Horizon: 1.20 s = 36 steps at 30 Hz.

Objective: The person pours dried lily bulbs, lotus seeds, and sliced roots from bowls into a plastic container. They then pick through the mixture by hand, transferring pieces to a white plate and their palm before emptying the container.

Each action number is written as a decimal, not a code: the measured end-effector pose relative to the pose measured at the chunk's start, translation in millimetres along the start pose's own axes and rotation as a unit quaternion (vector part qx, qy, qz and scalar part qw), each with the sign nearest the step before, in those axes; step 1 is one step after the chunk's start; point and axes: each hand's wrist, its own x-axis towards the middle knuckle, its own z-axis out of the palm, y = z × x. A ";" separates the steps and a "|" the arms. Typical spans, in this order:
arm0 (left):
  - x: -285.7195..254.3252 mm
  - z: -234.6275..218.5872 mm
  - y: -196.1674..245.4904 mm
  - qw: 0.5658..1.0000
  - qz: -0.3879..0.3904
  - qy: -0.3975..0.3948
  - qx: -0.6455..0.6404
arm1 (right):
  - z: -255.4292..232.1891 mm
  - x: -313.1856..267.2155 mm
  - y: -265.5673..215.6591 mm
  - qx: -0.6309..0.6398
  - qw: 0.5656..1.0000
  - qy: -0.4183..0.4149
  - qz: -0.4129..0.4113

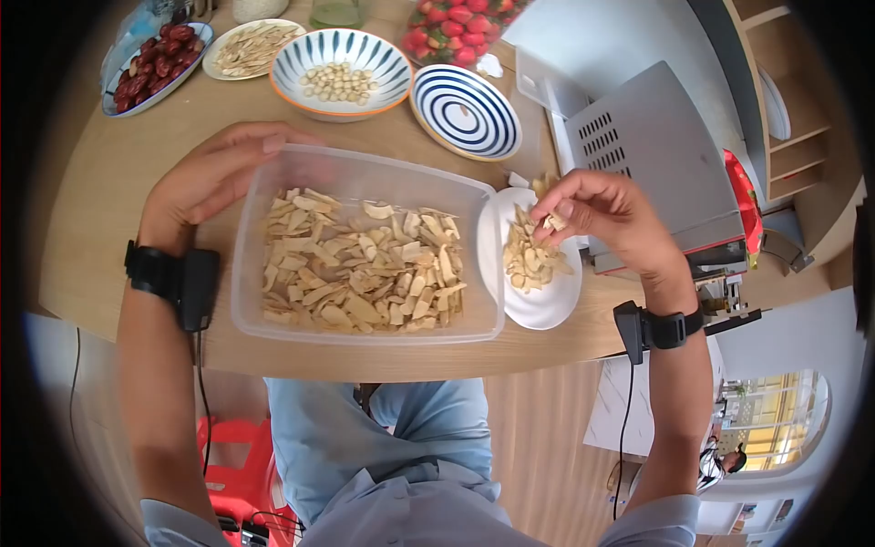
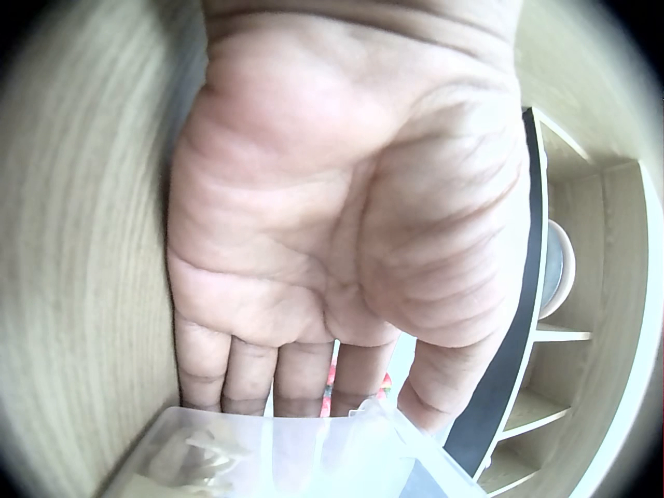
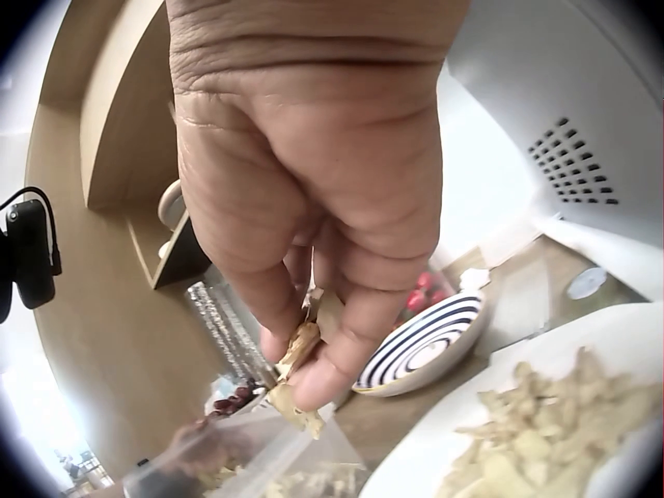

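Note:
A clear plastic container (image 1: 365,335) of pale dried slices (image 1: 365,264) stands near the table's front edge. My left hand (image 1: 219,173) holds its back left corner, thumb over the rim; in the left wrist view the hand (image 2: 342,208) has its fingers behind the container wall (image 2: 301,446). Right of the container is a white oval plate (image 1: 547,310) with a pile of similar slices (image 1: 529,260). Over that plate my right hand (image 1: 606,214) pinches a few slices; the right wrist view shows these slices (image 3: 299,358) between the fingertips of the hand (image 3: 311,176).
Along the back stand a plate of red dates (image 1: 159,68), a small plate of slices (image 1: 251,50), a bowl of pale round pieces (image 1: 339,82), a blue-ringed plate (image 1: 465,111) and red strawberries (image 1: 460,27). A grey appliance (image 1: 656,164) stands at the right.

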 end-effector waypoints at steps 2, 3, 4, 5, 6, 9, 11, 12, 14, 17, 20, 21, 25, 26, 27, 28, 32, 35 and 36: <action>0.5 -0.7 -1.6 1.000 -0.002 0.007 0.000 | -11.0 -8.0 24.4 0.002 1.000 -0.003 0.013; 2.1 -1.8 -8.5 1.000 0.011 0.018 -0.004 | -17.6 -11.6 37.8 0.011 0.999 -0.017 0.031; 2.7 -2.3 -13.0 0.999 0.024 0.029 -0.008 | -18.3 -14.1 46.3 0.027 0.999 -0.007 0.045; 1.3 -3.3 -13.9 0.999 0.020 0.031 -0.005 | -16.6 -16.2 53.5 0.043 0.997 0.004 0.060; 4.3 -2.1 -12.8 0.999 0.014 0.029 0.000 | -16.5 -21.2 61.2 0.063 0.995 0.018 0.075; 1.7 -8.2 -18.3 0.999 0.007 0.040 -0.004 | -10.3 -22.3 64.9 0.058 0.993 0.048 0.095; 2.6 -9.4 -19.8 0.999 0.007 0.044 -0.005 | -10.0 -23.5 67.9 0.061 0.992 0.062 0.094; 1.8 -8.6 -17.8 0.999 0.007 0.044 -0.003 | -11.2 -23.9 70.5 0.066 0.992 0.063 0.090; 2.7 -8.6 -18.1 0.999 0.008 0.038 -0.003 | -13.8 -23.9 75.5 0.075 0.991 0.067 0.087; 2.6 -10.6 -20.9 0.999 0.005 0.036 -0.009 | -16.1 -22.9 80.9 0.077 0.991 0.067 0.089; 1.8 -10.5 -21.7 0.999 0.000 0.045 -0.008 | -16.9 -24.2 81.2 0.067 0.991 0.066 0.091; 1.9 -10.0 -20.6 0.999 0.001 0.041 -0.008 | -16.5 -24.3 81.3 0.069 0.991 0.069 0.090; 1.4 -10.5 -20.6 0.999 -0.001 0.041 -0.012 | -17.7 -24.5 78.3 0.052 0.993 0.077 0.072; 1.3 -11.2 -21.2 0.999 -0.002 0.042 -0.012 | -17.5 -24.7 77.7 0.053 0.992 0.080 0.076; 0.9 -11.9 -21.8 0.999 -0.003 0.043 -0.013 | -17.1 -24.9 77.2 0.054 0.992 0.084 0.079; 0.8 -12.1 -22.3 0.999 -0.004 0.044 -0.014 | -17.0 -25.1 76.8 0.056 0.991 0.086 0.083; 0.6 -9.9 -21.5 0.999 -0.001 0.041 -0.018 | -20.8 -28.7 73.6 0.033 0.991 0.093 0.086; 0.7 -10.4 -20.3 0.999 0.002 0.040 -0.014 | -24.3 -30.8 68.7 0.000 0.990 0.115 0.078; 0.9 -11.4 -21.3 0.999 0.004 0.038 -0.014 | -25.9 -31.0 69.1 -0.015 0.989 0.128 0.072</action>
